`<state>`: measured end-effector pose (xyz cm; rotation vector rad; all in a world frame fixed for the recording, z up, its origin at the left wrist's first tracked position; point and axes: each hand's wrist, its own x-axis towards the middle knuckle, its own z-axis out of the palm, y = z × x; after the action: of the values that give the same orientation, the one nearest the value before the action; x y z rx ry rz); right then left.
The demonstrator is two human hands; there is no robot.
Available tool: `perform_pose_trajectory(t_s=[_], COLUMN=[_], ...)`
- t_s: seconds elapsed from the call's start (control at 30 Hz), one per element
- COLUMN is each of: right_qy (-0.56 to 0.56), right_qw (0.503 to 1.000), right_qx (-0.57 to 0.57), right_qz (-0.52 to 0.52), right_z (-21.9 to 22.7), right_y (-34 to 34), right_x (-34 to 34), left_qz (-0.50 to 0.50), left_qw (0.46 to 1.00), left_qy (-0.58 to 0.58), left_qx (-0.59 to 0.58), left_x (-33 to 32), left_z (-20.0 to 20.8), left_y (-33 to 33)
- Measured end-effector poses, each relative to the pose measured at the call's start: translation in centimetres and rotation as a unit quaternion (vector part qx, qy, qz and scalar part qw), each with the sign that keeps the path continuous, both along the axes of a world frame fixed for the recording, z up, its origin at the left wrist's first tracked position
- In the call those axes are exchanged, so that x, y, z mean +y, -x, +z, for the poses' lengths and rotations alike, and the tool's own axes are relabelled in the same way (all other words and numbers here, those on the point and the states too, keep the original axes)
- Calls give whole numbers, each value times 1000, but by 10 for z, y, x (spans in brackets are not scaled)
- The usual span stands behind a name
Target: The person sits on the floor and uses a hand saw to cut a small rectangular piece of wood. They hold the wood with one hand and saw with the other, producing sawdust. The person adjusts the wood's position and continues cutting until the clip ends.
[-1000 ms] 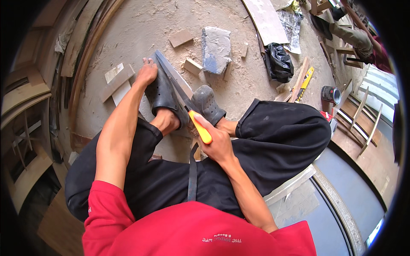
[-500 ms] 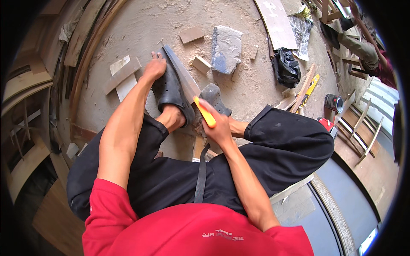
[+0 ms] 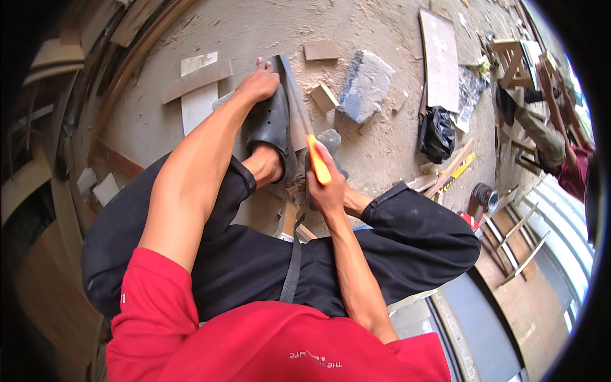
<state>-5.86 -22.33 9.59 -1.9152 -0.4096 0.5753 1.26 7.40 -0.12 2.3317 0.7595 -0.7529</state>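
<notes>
Orange plastic marks the handle of a hand saw (image 3: 317,160), gripped in the closed fist of the right hand (image 3: 326,186) just right of the frame's centre; its long grey blade runs up and left from the handle toward the upper middle of the picture. The blade lies against a thin pale wooden board (image 3: 296,127) that sits between the person's two feet. The left hand (image 3: 258,83), in the upper middle, presses down with fingers curled over the far end of the board and the toe of a black rubber clog (image 3: 272,122) on the left foot. A second grey clog (image 3: 328,141) shows just behind the saw handle. Sawdust covers the dusty concrete floor (image 3: 254,32) around them. Above and right of the saw lies a grey chunk of stone (image 3: 365,86), with small wooden offcuts (image 3: 322,50) near it. Further right sit a black plastic bag (image 3: 438,134) and a pale flat panel (image 3: 439,57).
</notes>
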Motion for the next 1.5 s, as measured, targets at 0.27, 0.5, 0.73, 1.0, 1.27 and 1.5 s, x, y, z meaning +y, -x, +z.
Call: perform_pose_trajectory(t_s=[0.27, 0.5, 0.73, 1.0, 1.27, 1.5], right_qy=[37, 35, 17, 52, 77, 85], right_qw=[999, 999, 996, 998, 997, 996], right_qx=[-14, -33, -87, -41, -21, 32], right_qz=[16, 16, 20, -12, 0, 19], right_z=[-5, 19, 35, 98, 107, 111], right_y=[3, 32, -21, -16, -3, -28], right_x=[2, -60, 17, 28, 7, 48], left_qz=[26, 69, 65, 22, 301, 417], left_qw=[1000, 997, 997, 999, 950, 907], left_qy=[10, 30, 22, -25, -10, -56], left_qx=[-4, 25, 22, 9, -81, -9], left_x=[7, -12, -4, 8, -16, -10], left_z=[-32, 8, -15, -55, 25, 7], left_y=[2, -8, -13, -4, -5, -22])
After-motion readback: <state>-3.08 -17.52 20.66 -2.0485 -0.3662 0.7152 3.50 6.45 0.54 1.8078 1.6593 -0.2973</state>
